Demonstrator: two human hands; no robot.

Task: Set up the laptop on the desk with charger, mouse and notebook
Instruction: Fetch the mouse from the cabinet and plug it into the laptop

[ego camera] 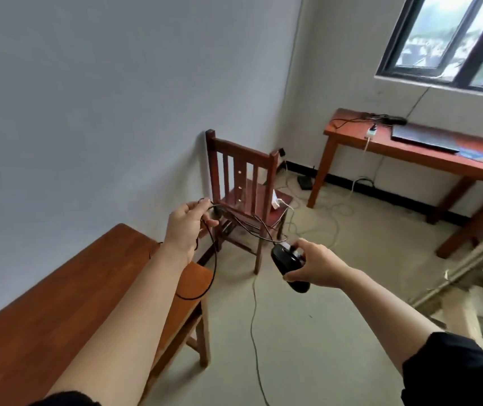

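View from my head, looking down across a room with a wooden chair (243, 194) in the middle of it.

My right hand (319, 266) hangs in the air just in front of the chair, toward its right side. Its fingers (294, 247) are wrapped around a black mouse (288, 263). My left hand (186, 227) is in front of the chair's left side, and its fingers (211, 223) pinch loops of the mouse's thin black cord (212, 268). The cord runs tangled between my two hands and sags onto the corner of a worktop (58, 288) nearer to me than the chair.

Beyond the chair and to its right, under a window (439, 33), stands a second worktop (410, 155), which I take to be the desk. A dark laptop (424, 139) lies closed and flat on it. At the end nearest the chair are a white plug (371, 131) and a black power strip (392, 120) with leads. Whether a charger reaches the laptop I cannot tell. On the laptop's far side from the chair lies a flat blue and orange thing (482, 155). It could be the notebook or a mat, and it is too blurred to say which.

My judgement is that the laptop is in place and power is partly laid out. The mouse is not yet there. I need to free the cord, carry the mouse over, plug it in and open the laptop.
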